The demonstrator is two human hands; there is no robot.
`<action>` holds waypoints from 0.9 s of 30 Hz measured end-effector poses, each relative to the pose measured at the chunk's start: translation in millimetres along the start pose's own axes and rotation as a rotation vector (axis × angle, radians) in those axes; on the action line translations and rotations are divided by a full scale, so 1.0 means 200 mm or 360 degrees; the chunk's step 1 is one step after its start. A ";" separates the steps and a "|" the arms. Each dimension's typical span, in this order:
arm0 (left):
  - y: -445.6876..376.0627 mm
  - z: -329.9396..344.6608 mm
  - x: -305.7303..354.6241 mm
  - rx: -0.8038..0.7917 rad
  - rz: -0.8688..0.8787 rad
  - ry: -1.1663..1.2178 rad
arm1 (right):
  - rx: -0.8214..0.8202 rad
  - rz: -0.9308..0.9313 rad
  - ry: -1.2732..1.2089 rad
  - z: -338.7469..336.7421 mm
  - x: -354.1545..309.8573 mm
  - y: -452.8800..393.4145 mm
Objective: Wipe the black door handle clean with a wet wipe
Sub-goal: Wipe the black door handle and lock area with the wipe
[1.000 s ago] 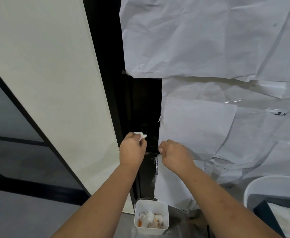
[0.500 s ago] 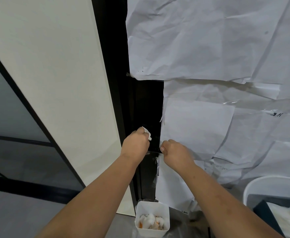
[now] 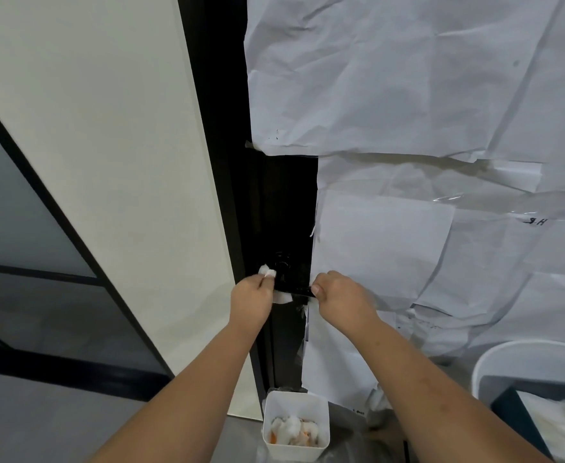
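Observation:
The black door handle (image 3: 297,290) juts out horizontally from a black door strip left bare between sheets of white paper. My left hand (image 3: 250,297) pinches a white wet wipe (image 3: 279,295) and holds it against the handle's left end, near the round base (image 3: 283,262). Part of the wipe pokes out above the fingers and part hangs below the lever. My right hand (image 3: 339,297) grips the handle's right end with curled fingers.
Crumpled white paper (image 3: 408,95) covers the door to the right and above. A cream wall panel (image 3: 107,162) lies to the left. On the floor below stand a small white bin (image 3: 296,402) with used wipes and a larger white bin (image 3: 525,359) at the right.
My left hand has slid left and slightly down along the handle with the wipe, so more of the wipe shows below the lever. My right hand has stayed on the handle's right end.

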State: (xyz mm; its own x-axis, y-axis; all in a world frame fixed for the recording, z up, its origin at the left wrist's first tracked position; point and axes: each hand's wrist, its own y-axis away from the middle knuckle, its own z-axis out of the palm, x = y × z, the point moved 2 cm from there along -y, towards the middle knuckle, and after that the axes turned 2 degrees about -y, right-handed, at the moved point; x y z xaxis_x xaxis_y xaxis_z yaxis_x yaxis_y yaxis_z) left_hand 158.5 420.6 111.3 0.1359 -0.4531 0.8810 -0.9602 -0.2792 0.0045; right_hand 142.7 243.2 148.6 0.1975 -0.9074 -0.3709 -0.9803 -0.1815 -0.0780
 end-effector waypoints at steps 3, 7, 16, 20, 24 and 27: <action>0.02 0.03 -0.06 -0.0239 -0.0675 0.0952 | 0.0005 -0.0003 -0.0015 0.00 0.01 0.00; 0.03 0.06 -0.04 -0.0403 -0.0741 0.1378 | 0.0026 -0.0026 -0.0019 0.01 0.01 0.00; -0.01 0.15 -0.05 -0.0041 -0.0043 0.0537 | 0.0044 -0.0070 -0.0051 0.02 0.03 0.00; -0.02 0.21 -0.03 0.0095 -0.0073 0.0703 | 0.0063 -0.0107 -0.0044 0.03 0.04 -0.01; 0.00 0.27 -0.05 0.0203 -0.0102 0.0660 | 0.0083 -0.0144 -0.0065 0.04 0.05 -0.01; 0.03 0.31 -0.03 0.0146 -0.0202 0.0793 | 0.0072 -0.0161 -0.0067 0.04 0.05 -0.01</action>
State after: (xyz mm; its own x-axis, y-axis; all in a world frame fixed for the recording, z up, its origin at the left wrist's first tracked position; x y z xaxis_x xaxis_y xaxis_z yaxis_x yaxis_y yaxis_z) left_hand 168.0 368.4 77.1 0.0957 0.0407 0.9946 -0.9154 -0.3890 0.1040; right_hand 146.8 237.1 137.6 0.2961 -0.8686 -0.3974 -0.9545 -0.2530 -0.1582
